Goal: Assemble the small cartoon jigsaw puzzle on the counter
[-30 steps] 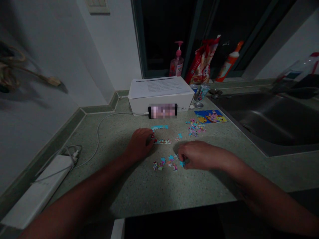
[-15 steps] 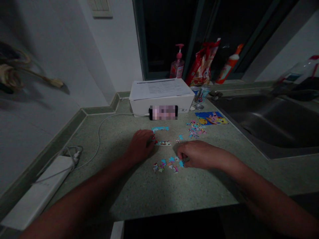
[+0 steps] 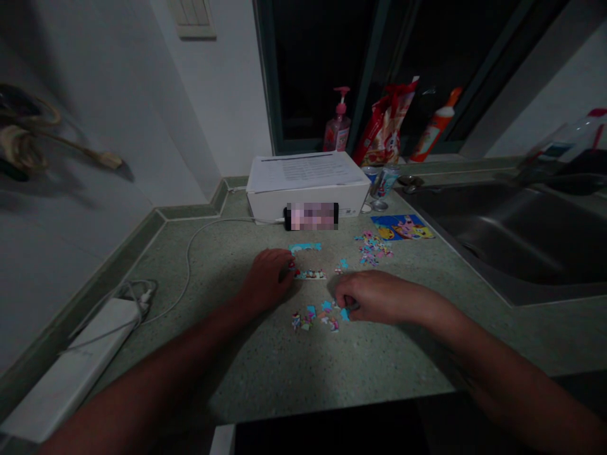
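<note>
My left hand (image 3: pixel 269 274) rests at the left side of a partly joined jigsaw puzzle, its thumb and fingers apart and curved around that edge. The puzzle shows a light-blue top strip (image 3: pixel 306 247) and a multicoloured bottom strip (image 3: pixel 310 275), with bare counter between them. My hand covers part of the left side. My right hand (image 3: pixel 372 296) is low over the counter, thumb and fingers pinched on a blue puzzle piece (image 3: pixel 344 314) at the right end of a loose group. Other loose pieces (image 3: pixel 306 321) lie left of it, and a blue piece (image 3: pixel 344 263) lies just beyond the hand.
A pile of pieces (image 3: pixel 374 248) lies beside a cartoon picture card (image 3: pixel 403 227). A phone (image 3: pixel 311 217) leans on a white box (image 3: pixel 303 183); its cable crosses the counter to a power strip (image 3: pixel 80 366). Cans (image 3: pixel 386 182) and a sink (image 3: pixel 521 234) are right.
Both hands stay almost in place. My right-hand fingers shift very slightly at the blue piece. The whole view sinks a few pixels.
</note>
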A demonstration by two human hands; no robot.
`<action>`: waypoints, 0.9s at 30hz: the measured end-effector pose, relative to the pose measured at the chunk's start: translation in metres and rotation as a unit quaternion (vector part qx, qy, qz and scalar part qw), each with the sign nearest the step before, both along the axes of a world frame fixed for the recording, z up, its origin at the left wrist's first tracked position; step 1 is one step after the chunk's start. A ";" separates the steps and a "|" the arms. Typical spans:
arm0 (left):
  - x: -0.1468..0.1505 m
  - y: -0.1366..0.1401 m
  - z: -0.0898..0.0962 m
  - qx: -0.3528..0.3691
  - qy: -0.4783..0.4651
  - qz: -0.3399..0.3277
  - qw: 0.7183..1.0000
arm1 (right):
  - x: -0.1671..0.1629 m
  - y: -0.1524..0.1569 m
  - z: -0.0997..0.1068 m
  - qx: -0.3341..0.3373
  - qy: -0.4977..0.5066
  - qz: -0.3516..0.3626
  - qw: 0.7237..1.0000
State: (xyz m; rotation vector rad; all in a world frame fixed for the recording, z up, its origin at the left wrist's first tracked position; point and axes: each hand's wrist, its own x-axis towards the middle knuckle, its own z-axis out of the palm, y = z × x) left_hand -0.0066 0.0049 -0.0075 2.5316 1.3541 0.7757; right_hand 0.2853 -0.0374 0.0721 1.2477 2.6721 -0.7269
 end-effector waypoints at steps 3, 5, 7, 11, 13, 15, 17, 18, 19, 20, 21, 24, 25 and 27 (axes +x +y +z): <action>0.000 0.000 0.000 0.000 0.000 -0.002 1.000 | 0.000 0.001 0.000 -0.009 0.003 0.008 1.000; 0.000 0.000 0.000 0.001 0.002 -0.003 1.000 | 0.000 0.002 0.000 -0.009 -0.001 0.007 1.000; 0.000 0.001 -0.001 0.003 0.002 -0.002 1.000 | 0.000 0.003 -0.001 -0.011 -0.011 0.005 1.000; 0.000 0.001 -0.003 0.006 -0.002 -0.002 1.000 | -0.001 0.005 -0.002 -0.027 -0.017 0.006 0.999; 0.000 0.001 -0.003 0.009 -0.002 -0.004 1.000 | -0.001 0.005 -0.001 -0.026 -0.013 0.002 1.000; -0.001 0.001 -0.003 0.014 -0.001 -0.006 1.000 | -0.002 0.004 0.000 -0.028 -0.008 -0.003 1.000; -0.001 0.001 -0.003 0.019 -0.001 -0.006 1.000 | -0.001 0.005 0.001 -0.044 0.007 -0.002 0.999; -0.001 0.001 -0.003 0.022 -0.002 -0.005 1.000 | -0.001 0.005 0.002 -0.057 0.020 0.001 0.998; -0.001 0.002 -0.003 0.025 -0.003 -0.006 1.000 | -0.001 0.006 0.002 -0.072 0.037 0.007 0.997; -0.001 0.002 -0.003 0.028 -0.005 -0.007 1.000 | 0.000 0.007 0.001 -0.087 0.056 0.012 0.995; -0.001 0.002 -0.003 0.032 -0.009 -0.010 0.999 | 0.000 0.009 0.001 -0.100 0.076 0.017 0.992; 0.000 0.001 -0.002 0.041 -0.028 -0.023 0.999 | -0.004 0.014 -0.005 -0.110 0.138 0.003 0.984; 0.001 0.000 0.000 0.044 -0.037 -0.032 0.998 | -0.007 0.016 -0.007 -0.099 0.162 -0.018 0.982; 0.003 -0.005 0.003 0.054 -0.057 -0.062 0.995 | -0.015 0.019 -0.015 -0.062 0.223 -0.084 0.969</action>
